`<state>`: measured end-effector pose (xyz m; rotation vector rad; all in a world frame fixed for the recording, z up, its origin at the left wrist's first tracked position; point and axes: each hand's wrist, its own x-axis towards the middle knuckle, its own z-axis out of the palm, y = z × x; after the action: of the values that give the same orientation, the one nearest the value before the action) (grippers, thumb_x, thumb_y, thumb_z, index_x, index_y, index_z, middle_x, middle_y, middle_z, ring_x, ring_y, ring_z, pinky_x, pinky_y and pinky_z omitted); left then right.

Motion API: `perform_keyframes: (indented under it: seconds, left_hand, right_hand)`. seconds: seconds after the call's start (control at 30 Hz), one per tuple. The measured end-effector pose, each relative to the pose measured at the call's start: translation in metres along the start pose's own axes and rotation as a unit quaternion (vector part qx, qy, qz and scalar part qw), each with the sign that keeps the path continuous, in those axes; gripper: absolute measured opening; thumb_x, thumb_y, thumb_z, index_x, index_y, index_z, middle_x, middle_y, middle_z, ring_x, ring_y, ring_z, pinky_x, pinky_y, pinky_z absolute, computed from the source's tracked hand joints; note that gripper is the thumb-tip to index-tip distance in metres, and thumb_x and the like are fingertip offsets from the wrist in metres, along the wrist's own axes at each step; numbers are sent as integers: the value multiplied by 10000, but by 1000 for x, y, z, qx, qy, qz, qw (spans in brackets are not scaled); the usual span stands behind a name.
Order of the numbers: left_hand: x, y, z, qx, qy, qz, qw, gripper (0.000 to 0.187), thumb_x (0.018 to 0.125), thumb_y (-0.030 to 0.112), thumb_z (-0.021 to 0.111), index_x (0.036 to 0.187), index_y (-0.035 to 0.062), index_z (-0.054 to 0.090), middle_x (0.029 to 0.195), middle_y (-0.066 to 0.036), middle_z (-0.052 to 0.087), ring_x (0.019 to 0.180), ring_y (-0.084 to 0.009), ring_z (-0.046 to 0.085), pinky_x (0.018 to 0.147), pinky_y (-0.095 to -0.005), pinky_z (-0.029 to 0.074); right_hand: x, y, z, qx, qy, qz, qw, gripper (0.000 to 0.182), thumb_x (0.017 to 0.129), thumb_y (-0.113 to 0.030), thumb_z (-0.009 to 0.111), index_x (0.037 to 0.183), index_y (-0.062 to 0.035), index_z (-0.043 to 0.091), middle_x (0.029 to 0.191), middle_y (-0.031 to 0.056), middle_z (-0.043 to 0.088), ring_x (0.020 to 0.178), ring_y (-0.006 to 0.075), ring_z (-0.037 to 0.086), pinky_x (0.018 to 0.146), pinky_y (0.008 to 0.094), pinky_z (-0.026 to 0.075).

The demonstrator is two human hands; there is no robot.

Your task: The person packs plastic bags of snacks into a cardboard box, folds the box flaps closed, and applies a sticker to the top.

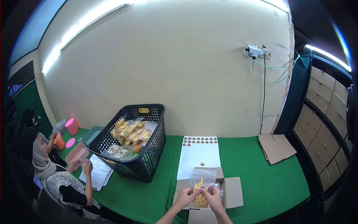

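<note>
My left hand [185, 197] and my right hand [213, 198] are both closed on a clear zip pouch [200, 182] of yellow, stick-shaped snacks. The thumbs meet near the middle of its front, where a small reddish-brown spot shows between them. Beneath the pouch is an open cardboard box [234, 192] with its flaps spread out; clear packaging shows inside at the right. Behind the box lies a white sticker sheet [199, 155], with rows of round brown stickers along its far end and a single one lower down.
A black basket [151, 158] full of snack pouches [134, 131] stands to the left. Flattened cardboard [276, 148] lies at the right on the green table [261, 186]. A co-worker [65, 183] sits at the far left holding a pouch, near a pink basket [77, 154] and white sheets [96, 172].
</note>
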<state>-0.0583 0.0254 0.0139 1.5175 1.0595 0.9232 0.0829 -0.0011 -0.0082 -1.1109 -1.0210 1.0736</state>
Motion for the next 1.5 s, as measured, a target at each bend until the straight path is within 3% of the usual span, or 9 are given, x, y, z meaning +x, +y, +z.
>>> perform_keyframes:
  seconds: [0.1, 0.3, 0.63, 0.73, 1.07, 1.13, 1.23, 1.43, 1.5]
  left_hand:
    - [-4, -1, 12, -64, 5, 12, 998, 295, 826, 288, 584, 882, 4, 638, 695, 21, 583, 611, -23, 479, 524, -185, 385]
    - [-4, -11, 22, -11, 34, 90, 995, 288, 823, 253, 590, 908, -20, 626, 720, 4, 599, 654, -28, 506, 553, -191, 409]
    - [1, 2, 9, 5, 111, 78, 991, 270, 823, 238, 587, 772, -26, 618, 509, 17, 486, 486, -19, 408, 414, -222, 328]
    - [2, 21, 9, -8, 124, 84, 989, 341, 814, 224, 599, 602, -37, 545, 486, 7, 493, 470, -21, 416, 400, -226, 324]
    - [33, -25, 7, -9, 90, 53, 994, 310, 817, 262, 595, 701, -26, 590, 511, 20, 480, 479, -29, 398, 418, -215, 323]
    - [37, -27, 3, 28, 41, 6, 999, 260, 804, 243, 611, 800, -16, 634, 580, 23, 538, 528, -21, 445, 458, -193, 368]
    - [31, -17, 6, 100, 51, 36, 993, 327, 786, 301, 626, 680, -7, 593, 532, 13, 497, 489, -38, 406, 429, -210, 331]
    - [17, 5, -1, 40, 16, -11, 999, 320, 778, 284, 635, 915, -4, 611, 663, 31, 552, 570, -35, 456, 515, -193, 386]
    - [25, -39, 4, 25, 17, 1, 1000, 312, 792, 280, 621, 921, -4, 605, 650, 35, 537, 556, -32, 437, 492, -193, 365]
  right_hand:
    - [-4, 0, 2, 33, 47, -20, 998, 134, 787, -125, 631, 745, -22, 556, 656, -29, 514, 584, 27, 441, 510, 176, 347]
    - [-7, -5, 2, 102, 98, -9, 990, 143, 829, -122, 576, 771, 8, 573, 748, 39, 606, 658, 68, 545, 585, 200, 427]
    - [3, -19, 8, 48, -19, 4, 999, 167, 796, -135, 621, 871, 5, 570, 792, 22, 596, 697, 52, 544, 598, 186, 435]
    - [9, -12, 8, 35, -12, -5, 999, 161, 795, -112, 614, 891, 11, 571, 796, 27, 599, 707, 52, 548, 598, 182, 439]
    - [26, -15, -7, 82, -46, -14, 995, 121, 824, -62, 542, 909, 21, 567, 835, 34, 603, 768, 76, 550, 688, 215, 435]
    - [27, -11, -7, 86, -25, -9, 996, 109, 823, -70, 548, 891, 14, 563, 830, 28, 600, 758, 71, 547, 676, 209, 432]
    - [29, 3, -8, 75, -7, 11, 997, 97, 819, -89, 569, 858, -2, 554, 822, 26, 598, 735, 58, 542, 646, 191, 427]
    - [28, -4, 5, 93, -23, 17, 995, 113, 804, -115, 602, 811, -10, 562, 756, 12, 580, 643, 35, 505, 553, 182, 401]
    - [31, 7, 2, 76, -12, 12, 997, 113, 803, -114, 604, 787, -8, 566, 736, 12, 580, 637, 38, 509, 553, 185, 404]
